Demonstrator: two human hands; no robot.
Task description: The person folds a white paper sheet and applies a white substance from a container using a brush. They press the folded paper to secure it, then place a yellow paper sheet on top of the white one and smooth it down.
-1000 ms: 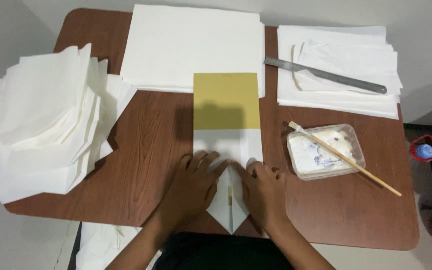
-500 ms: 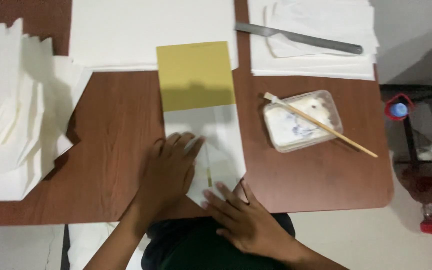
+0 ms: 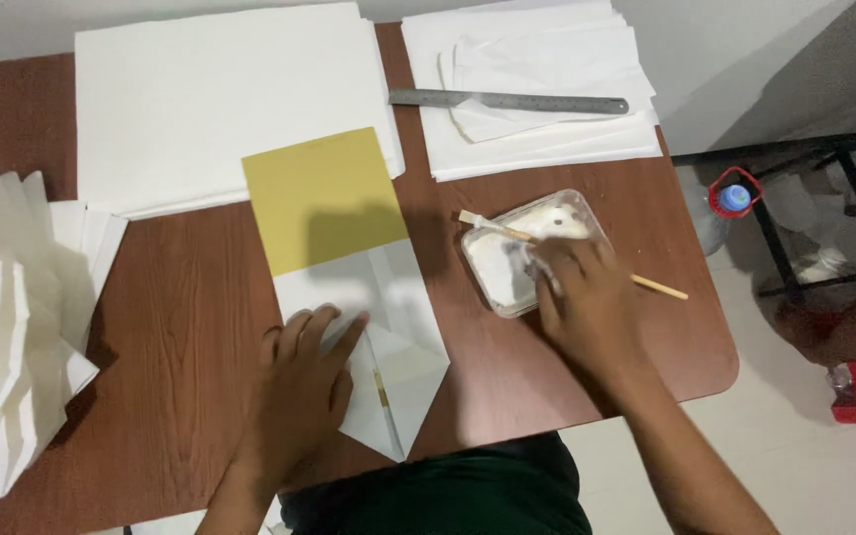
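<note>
Pressing flat with spread fingers, the left hand [image 3: 301,381] is laid palm-down on the folded white paper [image 3: 388,347], which lies on the brown wooden table [image 3: 180,327] at its near edge. Nothing is gripped by this hand; the paper is only held down under the open palm. The paper's lower end is folded to a point, and that point is seen just right of the left hand. A thin strip of yellow shows along the centre fold.

Directly beyond the folded paper, a yellow card [image 3: 324,198] is partly covered by it and reaches to the large stack of white sheets [image 3: 230,99] further away.

Just right of the folded paper stands a clear plastic tub [image 3: 507,267] with white paste in it. The right hand [image 3: 587,302] is placed over the tub's near right corner, its fingers curled down toward the tub; whether anything is pinched between them cannot be told. A wooden-handled brush [image 3: 661,287] is laid across the tub, its handle sticking out beyond the right hand.

Beyond the tub, a steel ruler [image 3: 507,101] rests on a smaller pile of white paper [image 3: 547,139]. Well left of the folded paper, a heap of folded white sheets [image 3: 12,327] is piled at the table's edge.
</note>
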